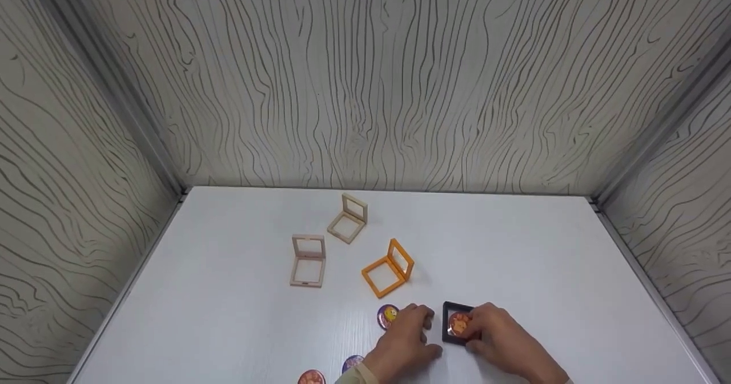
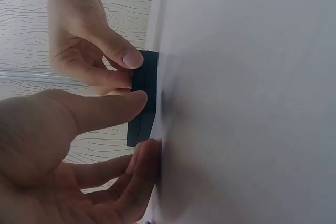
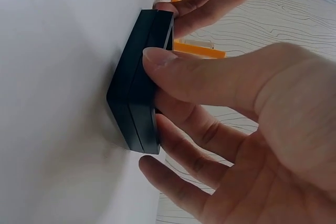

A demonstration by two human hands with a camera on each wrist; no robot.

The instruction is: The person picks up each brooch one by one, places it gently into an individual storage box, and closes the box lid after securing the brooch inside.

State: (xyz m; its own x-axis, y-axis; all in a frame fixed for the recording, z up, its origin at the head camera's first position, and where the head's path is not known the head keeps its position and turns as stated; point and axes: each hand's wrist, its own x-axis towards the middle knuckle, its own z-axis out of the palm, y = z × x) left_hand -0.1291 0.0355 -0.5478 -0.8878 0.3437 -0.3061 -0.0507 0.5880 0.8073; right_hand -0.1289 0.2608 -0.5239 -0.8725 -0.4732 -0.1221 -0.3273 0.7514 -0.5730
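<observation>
A small black square frame (image 1: 447,322) lies on the white table with a round orange-red badge (image 1: 458,323) showing in its clear window. My right hand (image 1: 502,338) grips the frame's right part. In the right wrist view its thumb (image 3: 173,72) presses the side wall while fingers reach over the top. Just left of the frame is my left hand (image 1: 402,338), fingers loosely bent and holding nothing, with a small gap between it and the frame in the head view. Beside the left hand, partly covered, lies a purple badge with a yellow figure (image 1: 388,315).
An orange frame (image 1: 384,278) stands opened beyond the left hand. Farther back are a pale pink opened frame (image 1: 308,284) and a beige opened frame (image 1: 347,228). At the front edge of view lie a red badge (image 1: 312,378) and a blue-purple badge (image 1: 351,363).
</observation>
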